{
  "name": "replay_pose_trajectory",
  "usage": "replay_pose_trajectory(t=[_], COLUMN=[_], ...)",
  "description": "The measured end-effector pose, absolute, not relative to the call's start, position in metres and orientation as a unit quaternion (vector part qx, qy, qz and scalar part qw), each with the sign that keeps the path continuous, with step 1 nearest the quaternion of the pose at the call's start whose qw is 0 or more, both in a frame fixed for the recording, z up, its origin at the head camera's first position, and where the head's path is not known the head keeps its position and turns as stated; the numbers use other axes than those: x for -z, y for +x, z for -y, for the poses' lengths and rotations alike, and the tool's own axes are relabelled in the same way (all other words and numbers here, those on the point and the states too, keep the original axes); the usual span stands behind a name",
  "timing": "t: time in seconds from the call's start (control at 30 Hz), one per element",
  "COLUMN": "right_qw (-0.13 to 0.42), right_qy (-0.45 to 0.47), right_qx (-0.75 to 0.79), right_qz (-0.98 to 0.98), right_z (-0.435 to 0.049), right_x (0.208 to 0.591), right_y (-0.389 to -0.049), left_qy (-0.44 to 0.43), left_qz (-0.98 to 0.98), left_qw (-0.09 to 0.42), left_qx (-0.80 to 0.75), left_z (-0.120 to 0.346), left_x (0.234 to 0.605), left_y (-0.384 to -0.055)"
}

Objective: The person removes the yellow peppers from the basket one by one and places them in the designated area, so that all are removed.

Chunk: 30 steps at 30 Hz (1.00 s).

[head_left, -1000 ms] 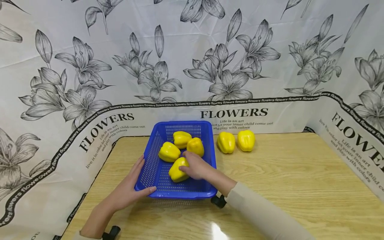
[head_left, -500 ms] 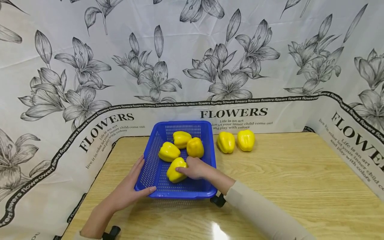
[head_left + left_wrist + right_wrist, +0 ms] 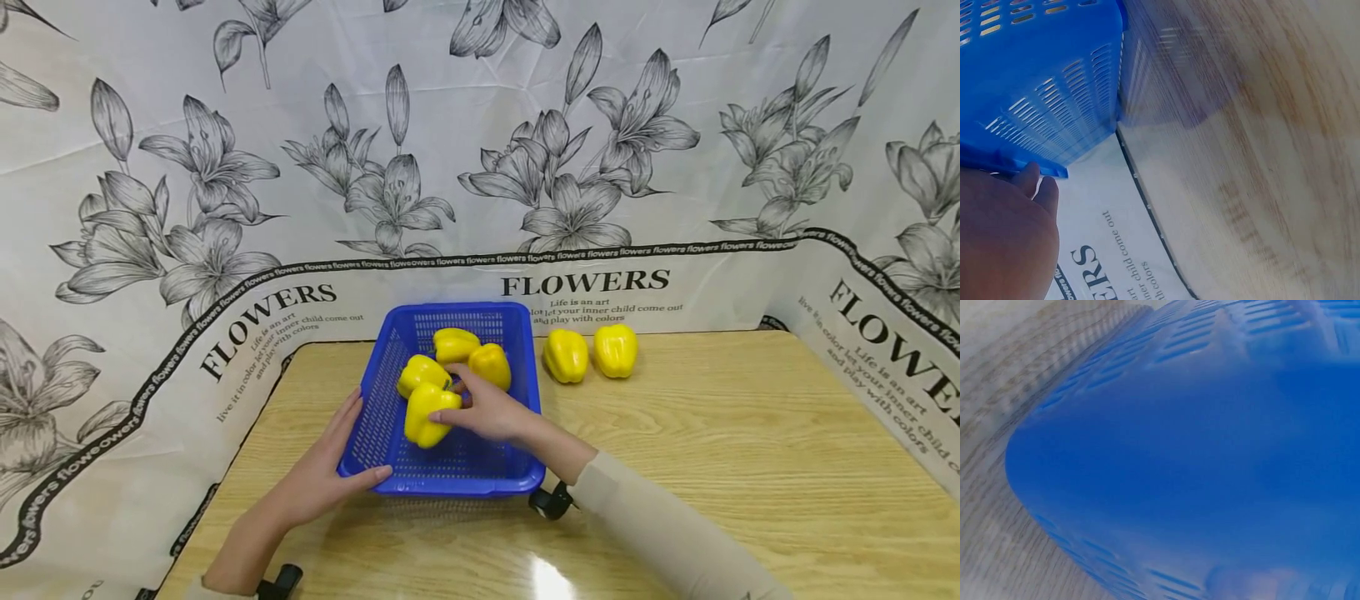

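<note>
A blue perforated basket (image 3: 465,485) stands on the wooden table in the head view. My left hand (image 3: 326,471) holds its near left corner, thumb over the front rim and fingers along the outer left side; the left wrist view shows fingertips at the rim. Inside the basket, my right hand (image 3: 491,410) grips a yellow bell pepper (image 3: 426,421), thumb on its near face; some fingers are partly hidden. That pepper overlaps a left bell pepper (image 3: 422,372). Behind lie a back bell pepper (image 3: 455,343) and a right bell pepper (image 3: 491,367). Blue basket wall (image 3: 1166,450) fills the right wrist view.
Two more yellow bell peppers, the nearer one (image 3: 566,356) and its neighbour (image 3: 615,351), rest on the wooden table (image 3: 712,433) right of the basket. A flower-printed cloth (image 3: 420,208) hangs behind and along both sides.
My right hand has shifted the near bell pepper leftward and a little farther back, against the left one, turning it more upright. My left hand and the basket have stayed in place.
</note>
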State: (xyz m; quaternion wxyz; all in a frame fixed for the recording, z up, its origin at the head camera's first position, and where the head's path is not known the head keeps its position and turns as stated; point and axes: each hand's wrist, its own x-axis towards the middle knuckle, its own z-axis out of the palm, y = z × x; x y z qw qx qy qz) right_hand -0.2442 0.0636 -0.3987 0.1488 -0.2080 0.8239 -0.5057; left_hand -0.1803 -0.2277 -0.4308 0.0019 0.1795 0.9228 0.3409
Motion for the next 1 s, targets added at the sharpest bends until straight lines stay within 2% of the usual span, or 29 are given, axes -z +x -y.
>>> replay_pose_trajectory(t=[0.17,0.4,1.0], right_qw=[0.112,0.052,0.049], right_qy=[-0.203,-0.256,-0.257], right_qx=[0.544,0.535,0.502], right_qz=[-0.807,-0.804,-0.824], right_z=[-0.063,-0.075,-0.132], right_x=[0.397,0.385,0.348], right_y=[-0.244,-0.241,-0.249], left_qy=[0.179,0.185,0.185], left_qz=[-0.922,-0.918,-0.922], left_qw=[0.0,0.0,-0.005], left_qx=[-0.345,-0.351,-0.339], left_z=[0.229,0.228,0.229], left_x=[0.431,0.431,0.432], left_y=[-0.18,-0.182,-0.182])
